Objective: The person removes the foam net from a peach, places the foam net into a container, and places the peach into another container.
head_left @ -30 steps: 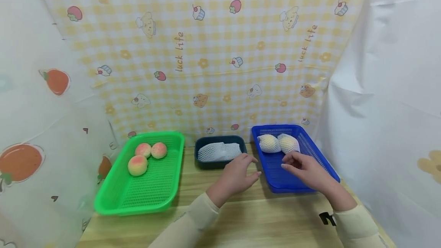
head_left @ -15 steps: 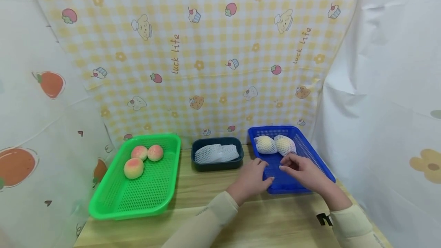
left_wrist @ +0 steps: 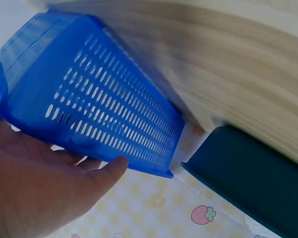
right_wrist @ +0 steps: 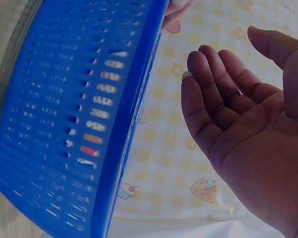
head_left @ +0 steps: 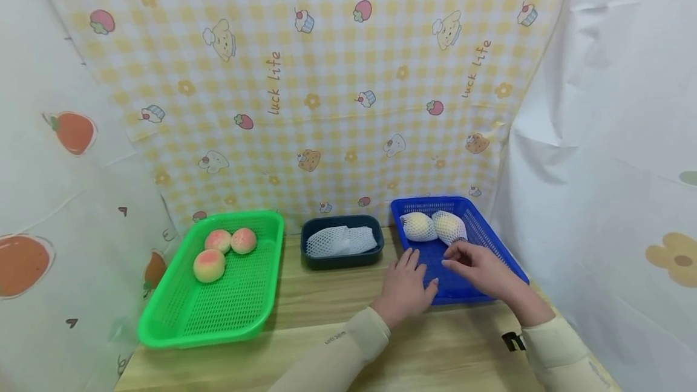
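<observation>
Left hand (head_left: 406, 289) and right hand (head_left: 483, 268) hang loose, empty by the blue plastic basket (head_left: 480, 233) near the surface's (head_left: 446, 352) right edge; likely light, stiff: grip its rim (head_left: 430, 200).

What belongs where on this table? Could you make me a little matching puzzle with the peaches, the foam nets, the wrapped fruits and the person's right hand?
Column one:
1. Three peaches
2. Loose foam nets
3. Two net-wrapped fruits
4. Right hand

Column two:
A. In the dark container between the baskets
B. Holding nothing
C. In the green basket
D. At the far end of the blue basket

Pairs: 1-C, 2-A, 3-D, 4-B
</observation>
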Available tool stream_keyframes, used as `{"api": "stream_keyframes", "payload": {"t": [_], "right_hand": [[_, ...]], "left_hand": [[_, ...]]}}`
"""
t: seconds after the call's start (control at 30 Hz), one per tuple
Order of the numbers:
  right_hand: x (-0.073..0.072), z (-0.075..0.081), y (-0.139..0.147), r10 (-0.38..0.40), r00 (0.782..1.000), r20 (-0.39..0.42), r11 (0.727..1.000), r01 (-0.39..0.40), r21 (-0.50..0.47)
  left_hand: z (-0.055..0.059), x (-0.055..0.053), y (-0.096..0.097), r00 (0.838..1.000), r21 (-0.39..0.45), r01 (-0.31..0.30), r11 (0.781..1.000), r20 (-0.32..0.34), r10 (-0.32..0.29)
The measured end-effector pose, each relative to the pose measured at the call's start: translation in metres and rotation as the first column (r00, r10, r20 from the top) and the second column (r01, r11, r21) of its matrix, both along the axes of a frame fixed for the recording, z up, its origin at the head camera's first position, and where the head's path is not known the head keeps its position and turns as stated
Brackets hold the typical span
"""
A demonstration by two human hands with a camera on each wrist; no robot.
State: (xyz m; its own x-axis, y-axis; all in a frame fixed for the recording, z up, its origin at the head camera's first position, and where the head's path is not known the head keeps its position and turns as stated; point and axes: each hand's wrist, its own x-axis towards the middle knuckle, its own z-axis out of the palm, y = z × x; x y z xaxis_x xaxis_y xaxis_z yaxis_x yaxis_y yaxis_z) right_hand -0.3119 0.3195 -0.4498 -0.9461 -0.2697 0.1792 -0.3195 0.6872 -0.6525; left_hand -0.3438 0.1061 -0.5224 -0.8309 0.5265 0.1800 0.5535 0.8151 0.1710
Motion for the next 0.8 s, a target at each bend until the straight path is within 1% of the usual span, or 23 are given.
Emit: {"api": "stream_keyframes", "payload": {"t": [0.17,0.3,0.4,0.47,0.63,0.7,0.8], "right_hand": [[-0.011,0.004,0.002,-0.004,1.000,0.015,0.999,0.003,0.046],[-0.024,0.007,0.003,-0.012,0.999,0.047,0.993,0.006,0.116],[-0.034,0.012,0.006,-0.028,0.997,0.066,0.985,0.016,0.173],[-0.041,0.018,0.008,-0.033,0.997,0.073,0.979,0.018,0.202],[-0.066,0.032,0.017,-0.045,0.995,0.090,0.956,0.017,0.293],[-0.079,0.033,0.020,-0.061,0.993,0.099,0.941,0.024,0.337],[-0.100,0.033,0.023,-0.088,0.992,0.089,0.915,0.045,0.401]], "left_hand": [[-0.003,0.000,0.000,1.000,0.015,0.001,1.000,-0.019,0.000],[-0.004,-0.003,0.000,1.000,0.021,-0.010,1.000,-0.018,0.010],[-0.005,-0.004,0.002,1.000,0.018,-0.010,1.000,-0.014,0.010],[-0.005,-0.004,0.002,1.000,0.018,-0.010,1.000,-0.008,0.010],[-0.004,-0.001,0.002,1.000,0.018,-0.006,1.000,-0.002,0.006],[-0.005,0.000,0.001,1.000,0.016,-0.005,1.000,-0.004,0.005],[-0.008,0.001,0.000,1.000,0.021,-0.007,1.000,-0.009,0.007]]}}
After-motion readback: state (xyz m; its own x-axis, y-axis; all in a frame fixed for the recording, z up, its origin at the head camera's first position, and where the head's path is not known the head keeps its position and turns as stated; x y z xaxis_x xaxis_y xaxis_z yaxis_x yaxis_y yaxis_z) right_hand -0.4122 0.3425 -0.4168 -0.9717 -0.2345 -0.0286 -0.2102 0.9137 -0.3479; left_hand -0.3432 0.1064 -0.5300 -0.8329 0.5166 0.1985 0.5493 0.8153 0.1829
